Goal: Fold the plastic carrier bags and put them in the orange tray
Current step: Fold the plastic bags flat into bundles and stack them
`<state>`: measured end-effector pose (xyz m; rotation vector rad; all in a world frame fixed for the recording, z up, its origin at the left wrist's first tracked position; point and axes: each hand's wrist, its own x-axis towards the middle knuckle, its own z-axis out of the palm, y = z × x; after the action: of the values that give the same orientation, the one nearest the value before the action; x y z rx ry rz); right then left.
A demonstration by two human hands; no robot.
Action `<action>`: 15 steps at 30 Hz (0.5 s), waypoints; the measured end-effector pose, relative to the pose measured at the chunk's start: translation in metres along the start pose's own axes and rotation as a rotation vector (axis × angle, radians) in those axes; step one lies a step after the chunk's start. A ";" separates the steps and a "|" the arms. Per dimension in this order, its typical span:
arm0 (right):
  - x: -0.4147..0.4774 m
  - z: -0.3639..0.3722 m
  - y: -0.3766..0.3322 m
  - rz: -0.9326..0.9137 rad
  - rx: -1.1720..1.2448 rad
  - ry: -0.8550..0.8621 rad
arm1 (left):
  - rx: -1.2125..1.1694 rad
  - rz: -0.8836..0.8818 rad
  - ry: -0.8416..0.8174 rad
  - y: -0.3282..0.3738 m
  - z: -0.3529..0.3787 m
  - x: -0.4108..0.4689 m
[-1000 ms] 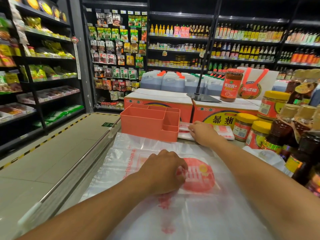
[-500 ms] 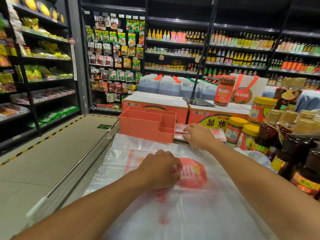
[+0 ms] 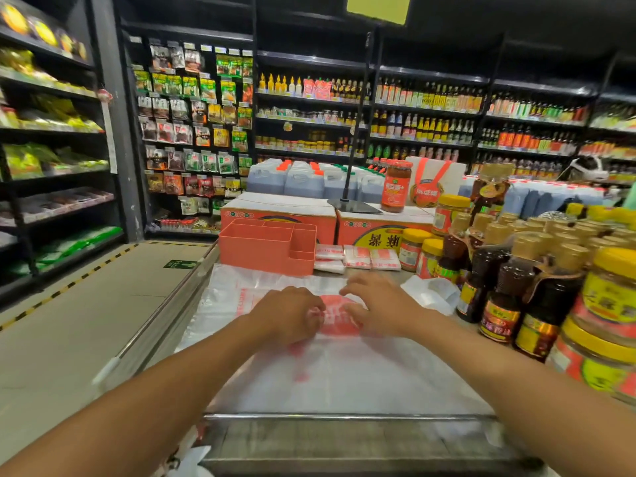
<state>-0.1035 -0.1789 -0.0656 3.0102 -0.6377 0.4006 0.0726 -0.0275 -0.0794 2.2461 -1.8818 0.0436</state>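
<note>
Since the carrier bag [image 3: 344,373], flat on the table [image 3: 344,416] near the orange tray [image 3: 261,251], is thin, light, slippery film, an edge or corner looks the best hold — the right hand [image 3: 382,304] lies spread on it; the left hand [image 3: 289,315] curls on it, pinching or not unclear.

Tray [image 3: 265,249] behind bag [image 3: 337,373], jars [image 3: 602,287] right.

orange carton [image 3: 361,224], "麻酱" printed upside down
</note>
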 end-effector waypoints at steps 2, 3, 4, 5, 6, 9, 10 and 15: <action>-0.021 -0.008 -0.003 -0.021 0.041 -0.018 | -0.006 0.019 0.013 -0.002 -0.009 -0.007; -0.032 -0.012 -0.002 -0.042 0.060 -0.035 | -0.016 0.028 0.011 -0.003 -0.014 -0.011; -0.042 -0.014 -0.001 -0.060 0.085 -0.053 | -0.022 0.042 0.002 -0.004 -0.019 -0.015; -0.052 -0.016 0.000 -0.070 0.118 -0.072 | -0.022 0.062 -0.012 -0.005 -0.024 -0.020; -0.061 -0.017 0.001 -0.070 0.154 -0.093 | -0.018 0.082 -0.028 -0.007 -0.028 -0.026; -0.086 -0.018 0.004 -0.067 0.217 -0.154 | -0.018 0.117 -0.078 -0.010 -0.036 -0.049; -0.092 -0.016 0.006 -0.068 0.219 -0.179 | -0.017 0.120 -0.094 -0.011 -0.037 -0.057; -0.113 -0.012 0.011 -0.049 0.230 -0.333 | -0.029 0.099 -0.187 -0.018 -0.026 -0.091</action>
<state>-0.2100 -0.1432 -0.0834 3.3394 -0.5672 -0.0378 0.0766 0.0680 -0.0713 2.2043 -2.0720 -0.1841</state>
